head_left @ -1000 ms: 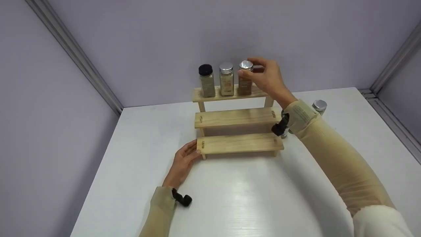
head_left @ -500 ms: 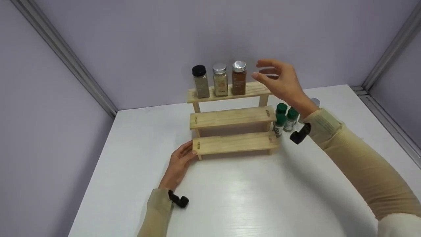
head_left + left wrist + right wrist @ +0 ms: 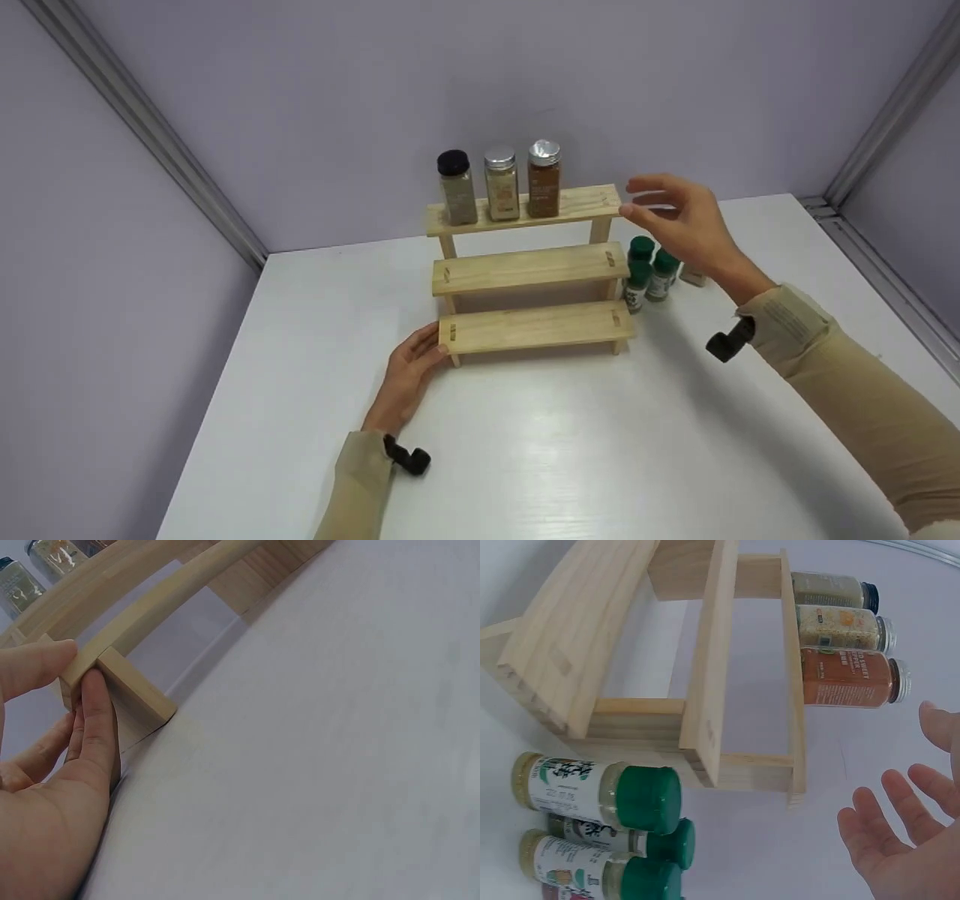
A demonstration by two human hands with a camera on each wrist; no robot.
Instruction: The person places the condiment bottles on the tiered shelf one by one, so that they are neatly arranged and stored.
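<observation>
Your left hand (image 3: 406, 370) is pinching the left end of the bottom shelf (image 3: 536, 328) on the wooden rack (image 3: 529, 268). Your right hand (image 3: 694, 227) is holding nothing — fingers apart, hovering near the right end of the top shelf (image 3: 591, 201). Black-capped jar (image 3: 459, 198), pale jar (image 3: 502, 193) and red-brown jar (image 3: 544, 189) are standing on it; green-capped bottles (image 3: 660, 281) are standing on the white table (image 3: 480, 450), right of the rack.

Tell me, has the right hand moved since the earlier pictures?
Yes: in the head view, the right hand has moved right and down, from the reddish jar to just right of the top shelf.
</observation>
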